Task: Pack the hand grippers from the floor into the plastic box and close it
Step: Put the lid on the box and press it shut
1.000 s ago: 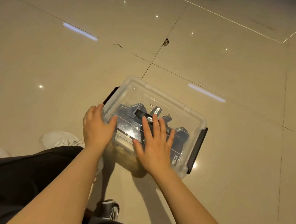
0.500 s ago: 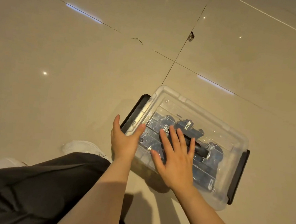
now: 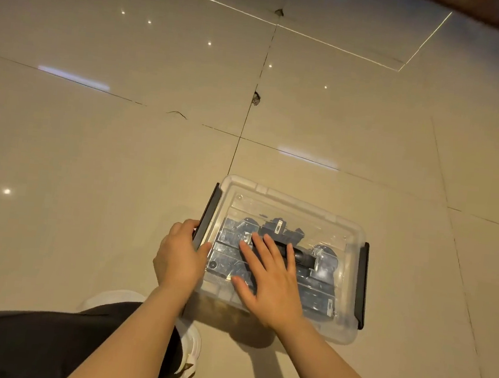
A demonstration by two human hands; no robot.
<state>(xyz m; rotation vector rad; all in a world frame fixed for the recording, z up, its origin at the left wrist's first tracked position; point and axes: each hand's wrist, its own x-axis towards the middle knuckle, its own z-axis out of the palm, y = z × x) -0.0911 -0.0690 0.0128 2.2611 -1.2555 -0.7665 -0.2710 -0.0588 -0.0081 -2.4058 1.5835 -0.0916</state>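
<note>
A clear plastic box [image 3: 339, 327] sits on the tiled floor with its transparent lid [image 3: 325, 218] on top. Dark hand grippers [image 3: 320, 267] show through the lid inside it. Black latches run along both short sides, the left latch [image 3: 209, 212] and the right latch [image 3: 362, 288]. My left hand [image 3: 178, 255] grips the left latch, thumb on the lid's edge and fingers curled over the latch's outer side. My right hand [image 3: 272, 279] lies flat on the lid with fingers spread, pressing down.
Glossy beige floor tiles [image 3: 122, 160] surround the box on all sides. My dark trouser leg [image 3: 40, 348] and a white shoe [image 3: 191, 346] are at the lower left, close to the box's near corner.
My left hand slid from the lid's left corner onto the left black latch and curled around it. My right hand stayed flat on the lid. The camera view shifted.
</note>
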